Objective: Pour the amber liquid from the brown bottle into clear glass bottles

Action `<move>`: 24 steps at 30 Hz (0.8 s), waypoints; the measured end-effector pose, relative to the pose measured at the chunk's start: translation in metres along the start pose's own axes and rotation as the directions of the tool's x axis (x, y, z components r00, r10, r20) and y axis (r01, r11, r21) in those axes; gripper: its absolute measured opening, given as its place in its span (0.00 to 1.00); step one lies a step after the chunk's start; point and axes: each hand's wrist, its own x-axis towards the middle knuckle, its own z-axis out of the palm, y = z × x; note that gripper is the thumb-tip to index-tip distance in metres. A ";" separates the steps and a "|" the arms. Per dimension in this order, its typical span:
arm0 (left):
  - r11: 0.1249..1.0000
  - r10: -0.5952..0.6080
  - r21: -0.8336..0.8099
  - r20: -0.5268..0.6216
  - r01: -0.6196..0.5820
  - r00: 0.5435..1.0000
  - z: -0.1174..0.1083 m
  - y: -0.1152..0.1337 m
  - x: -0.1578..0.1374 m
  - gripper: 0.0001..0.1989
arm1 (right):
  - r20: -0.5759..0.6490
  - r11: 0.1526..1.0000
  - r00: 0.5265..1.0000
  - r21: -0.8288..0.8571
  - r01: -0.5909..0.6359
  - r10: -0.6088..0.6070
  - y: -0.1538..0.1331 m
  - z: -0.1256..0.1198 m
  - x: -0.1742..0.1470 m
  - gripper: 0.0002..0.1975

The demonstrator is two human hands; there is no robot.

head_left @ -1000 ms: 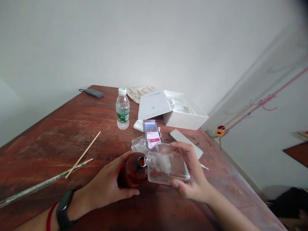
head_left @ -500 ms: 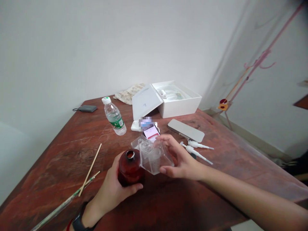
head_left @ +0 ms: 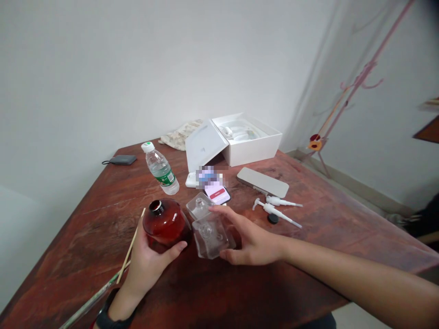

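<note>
Left hand (head_left: 151,253)'s curled around the side of an uncapped reddish-brown bottle (head_left: 168,226), mouth up, I guess so it won't spill. Right hand (head_left: 245,240)'s in a loose C, thumb and fingers gripping a clear square bottle (head_left: 211,240) just this side of its clear twin (head_left: 198,206); can't tell if it's touching the desk (head_left: 247,292). Two white pump tops (head_left: 277,214) lie off right near a black cap (head_left: 273,219), probably to leave me elbow room.

White box (head_left: 252,154) open; pale cloth (head_left: 178,136) beside lid (head_left: 204,145); lit phone (head_left: 216,193) in front; grey looped device (head_left: 124,160) far left.
</note>
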 end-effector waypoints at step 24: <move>0.995 0.054 -0.065 -0.255 -0.073 0.965 0.001 0.014 -0.006 0.41 | -0.038 0.753 0.997 -0.654 -0.075 0.067 0.004 -0.003 0.002 0.48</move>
